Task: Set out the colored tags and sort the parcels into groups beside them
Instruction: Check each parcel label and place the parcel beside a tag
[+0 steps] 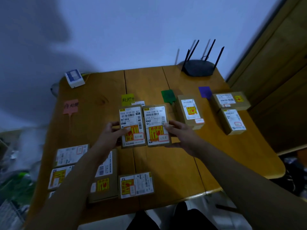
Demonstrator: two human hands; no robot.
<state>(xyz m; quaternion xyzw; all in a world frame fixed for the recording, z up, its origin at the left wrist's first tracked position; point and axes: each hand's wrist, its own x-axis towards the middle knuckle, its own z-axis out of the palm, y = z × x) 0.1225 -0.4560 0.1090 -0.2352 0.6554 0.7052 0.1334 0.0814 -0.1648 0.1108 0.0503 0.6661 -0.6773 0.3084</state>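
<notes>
Four colored tags lie across the wooden table (166, 163): a pink tag (71, 106) at the left, a yellow tag (127, 99), a green tag (168, 96) and a purple tag (205, 92) at the right. My left hand (113, 132) grips a labelled cardboard parcel (132, 118) below the yellow tag. My right hand (180, 136) grips a second parcel (156, 120) that touches the first one's right side. One parcel (190, 112) lies right of the green tag. Two parcels (230, 100) (233, 121) lie right of the purple tag.
Several unsorted parcels (136, 185) lie at the near left of the table, partly under my left forearm. A black router (198, 67) stands at the back right, a small white box (74, 78) at the back left. A wooden door is at the right.
</notes>
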